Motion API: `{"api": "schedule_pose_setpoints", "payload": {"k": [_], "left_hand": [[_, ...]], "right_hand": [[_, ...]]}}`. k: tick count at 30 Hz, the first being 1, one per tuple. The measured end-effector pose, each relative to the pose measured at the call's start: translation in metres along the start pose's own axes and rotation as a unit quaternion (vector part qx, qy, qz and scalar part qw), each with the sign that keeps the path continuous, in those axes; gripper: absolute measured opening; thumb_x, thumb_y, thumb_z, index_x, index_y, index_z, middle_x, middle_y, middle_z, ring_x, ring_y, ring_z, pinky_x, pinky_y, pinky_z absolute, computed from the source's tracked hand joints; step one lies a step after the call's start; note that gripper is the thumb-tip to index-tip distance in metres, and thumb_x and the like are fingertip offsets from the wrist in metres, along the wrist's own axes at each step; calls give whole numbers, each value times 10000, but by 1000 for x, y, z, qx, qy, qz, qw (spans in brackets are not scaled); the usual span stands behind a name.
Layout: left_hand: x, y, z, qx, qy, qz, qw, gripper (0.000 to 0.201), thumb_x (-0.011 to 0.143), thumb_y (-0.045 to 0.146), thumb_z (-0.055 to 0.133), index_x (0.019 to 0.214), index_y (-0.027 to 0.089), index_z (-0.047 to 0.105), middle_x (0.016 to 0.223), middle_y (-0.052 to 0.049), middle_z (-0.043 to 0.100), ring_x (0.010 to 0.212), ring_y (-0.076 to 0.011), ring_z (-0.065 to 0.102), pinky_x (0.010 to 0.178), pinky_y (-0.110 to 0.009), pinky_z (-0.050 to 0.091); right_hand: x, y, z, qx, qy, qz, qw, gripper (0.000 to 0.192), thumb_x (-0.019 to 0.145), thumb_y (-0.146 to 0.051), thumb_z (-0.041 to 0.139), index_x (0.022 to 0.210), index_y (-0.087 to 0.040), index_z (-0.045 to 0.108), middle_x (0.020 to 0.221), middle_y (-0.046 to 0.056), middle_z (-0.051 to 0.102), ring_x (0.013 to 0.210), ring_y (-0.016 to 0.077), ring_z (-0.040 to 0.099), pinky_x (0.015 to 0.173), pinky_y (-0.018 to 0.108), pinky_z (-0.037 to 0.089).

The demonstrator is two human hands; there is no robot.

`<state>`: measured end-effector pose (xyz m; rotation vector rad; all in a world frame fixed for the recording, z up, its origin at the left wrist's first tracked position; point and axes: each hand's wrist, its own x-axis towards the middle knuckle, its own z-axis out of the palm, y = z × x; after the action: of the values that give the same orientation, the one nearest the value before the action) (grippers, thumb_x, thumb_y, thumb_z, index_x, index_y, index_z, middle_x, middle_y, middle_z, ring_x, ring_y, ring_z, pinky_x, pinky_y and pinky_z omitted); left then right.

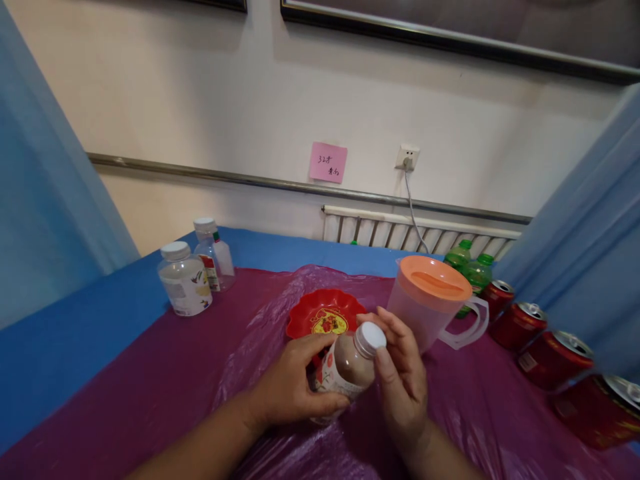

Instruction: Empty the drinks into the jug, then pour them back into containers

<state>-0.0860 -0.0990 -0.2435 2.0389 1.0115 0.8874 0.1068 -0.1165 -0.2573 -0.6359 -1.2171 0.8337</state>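
Note:
A small plastic bottle point(347, 370) with a brownish drink and a white cap point(371, 337) is tilted toward me above the table. My left hand point(290, 390) wraps around the bottle's body. My right hand point(403, 373) has its fingers around the white cap. Just behind the bottle lies a red scalloped plate point(305, 313) with a picture in its middle. To the right of the plate stands a clear pitcher point(430, 307) with an orange lid and a handle.
A purple plastic sheet point(175, 380) covers the blue table. Two clear bottles with white caps point(186, 280) stand at the back left. Green bottles point(475, 270) and several red cans point(550, 357) line the right side. Blue curtains hang left and right.

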Motion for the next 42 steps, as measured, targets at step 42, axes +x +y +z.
{"api": "schedule_pose_setpoints", "payload": {"k": [42], "left_hand": [[10, -19, 3, 20, 171, 85, 981, 297, 893, 296, 645, 1186, 251, 678, 965, -27, 807, 829, -184, 777, 779, -296, 639]], "right_hand": [[23, -84, -191, -498, 264, 102, 820, 631, 676, -641, 747, 1159, -261, 609, 1106, 128, 731, 1002, 362, 699, 852, 476, 556]]}}
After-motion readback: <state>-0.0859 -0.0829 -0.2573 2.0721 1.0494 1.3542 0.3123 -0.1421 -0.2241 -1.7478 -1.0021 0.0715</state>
